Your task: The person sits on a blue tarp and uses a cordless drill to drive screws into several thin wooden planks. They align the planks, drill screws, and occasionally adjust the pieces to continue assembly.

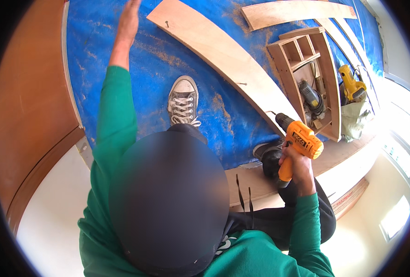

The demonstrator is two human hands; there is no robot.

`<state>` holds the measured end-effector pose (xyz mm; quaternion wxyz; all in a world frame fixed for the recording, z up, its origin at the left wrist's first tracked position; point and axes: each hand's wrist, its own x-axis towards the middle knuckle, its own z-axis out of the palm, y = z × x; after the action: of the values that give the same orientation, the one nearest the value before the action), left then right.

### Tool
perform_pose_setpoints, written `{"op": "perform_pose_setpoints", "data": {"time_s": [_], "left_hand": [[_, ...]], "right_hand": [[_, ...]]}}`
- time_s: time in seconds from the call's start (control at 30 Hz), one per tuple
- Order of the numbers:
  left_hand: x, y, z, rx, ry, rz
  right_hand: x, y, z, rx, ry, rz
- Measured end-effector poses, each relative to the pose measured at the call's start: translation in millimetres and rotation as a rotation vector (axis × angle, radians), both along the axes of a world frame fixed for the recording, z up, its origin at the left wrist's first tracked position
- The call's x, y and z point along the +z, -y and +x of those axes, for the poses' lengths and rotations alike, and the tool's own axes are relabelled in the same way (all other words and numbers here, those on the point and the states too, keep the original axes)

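Observation:
My right hand (pixel 303 171) is wrapped round the grip of an orange and black cordless drill (pixel 305 140). The drill's chuck points up and left, toward the near right end of a long pale wooden board (pixel 223 57). Close to the chuck, a screw (pixel 270 112) stands at that end. Farther along the board are two more screws, one near its middle (pixel 243 84) and one by its far left end (pixel 166 24). My left arm stretches forward, and my left hand (pixel 128 24) is beside the far left end, apart from the board. Its fingers look straight, partly cut off by the upper edge.
Sawdust lies over a blue floor sheet (pixel 149 87). Right of the board sits a wooden toolbox (pixel 335 87) holding a grey power tool (pixel 312 98). Beyond are a yellow power tool (pixel 351 84), a pale sack (pixel 355 119), a curved board (pixel 297 12) and narrow strips (pixel 341 39). Left stands a brown wooden panel (pixel 34 92).

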<state>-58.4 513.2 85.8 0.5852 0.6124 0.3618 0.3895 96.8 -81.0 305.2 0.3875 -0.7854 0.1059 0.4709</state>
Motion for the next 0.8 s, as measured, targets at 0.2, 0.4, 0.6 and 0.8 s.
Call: {"op": "perform_pose_setpoints", "data": {"time_s": [0.2,0.4,0.6,0.8], "left_hand": [[-84.4,11.6,31.1,0.025,-0.037,-0.108],[-74.5,22.6,31.9,0.216,0.007,-0.197],[-64.4,37.1,10.8,0.294,-0.102,-0.109],[-62.8,33.6,7.7,0.166,-0.068,-0.100]], "right_hand": [[0.0,0.0,1.3,0.013,0.017,0.001],[4.5,-4.3,-9.7,-0.005,0.034,-0.035],[11.3,-11.5,-11.4,0.090,0.065,-0.069],[12.4,-14.3,-11.3,0.090,0.088,-0.089]]}}
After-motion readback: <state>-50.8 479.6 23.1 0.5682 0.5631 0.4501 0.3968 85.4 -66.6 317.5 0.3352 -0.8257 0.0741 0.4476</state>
